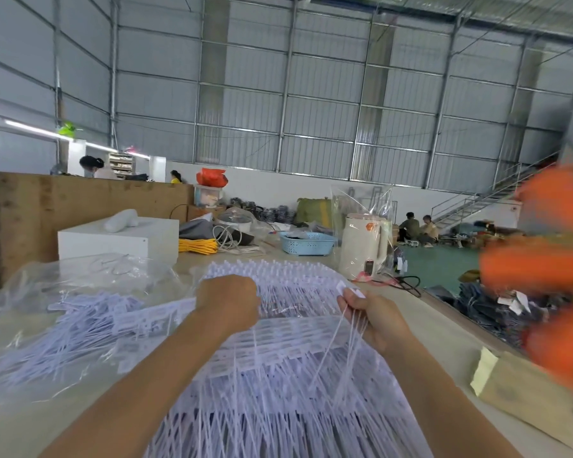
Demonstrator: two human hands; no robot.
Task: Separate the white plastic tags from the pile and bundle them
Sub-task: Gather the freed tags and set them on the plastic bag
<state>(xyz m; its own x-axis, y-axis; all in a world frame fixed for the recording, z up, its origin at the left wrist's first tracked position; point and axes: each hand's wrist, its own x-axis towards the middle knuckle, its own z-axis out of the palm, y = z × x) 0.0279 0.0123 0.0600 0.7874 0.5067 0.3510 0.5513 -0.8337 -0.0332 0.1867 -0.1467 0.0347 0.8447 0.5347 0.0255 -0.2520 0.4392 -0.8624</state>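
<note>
Both hands worked over the broad pile of white plastic tags [278, 375] that covered the near middle of the pale tabletop [420, 312]; the left hand [227, 304] was curled into a fist at the pile's far part, knuckles towards the camera, so I could not tell what its fingers had hold of; the right hand [374, 317] pinched a small bunch of separated white tags [349, 320], their flat heads sticking up above the fingertips and their thin tails hanging down onto the pile. To the left lay a looser heap of white tags [80, 328], partly under a crumpled clear plastic bag [90, 276] that blurred its outline. At the far right, a blurred orange shape [549, 266] was too smeared to make out. Farther along the table stood a light blue perforated plastic basket [308, 242], its contents hard to read; just right of it, a cream-coloured electric kettle [361, 249] sat inside a clear plastic bag [364, 206]; a white rectangular box [119, 239] stood at the far left.
</note>
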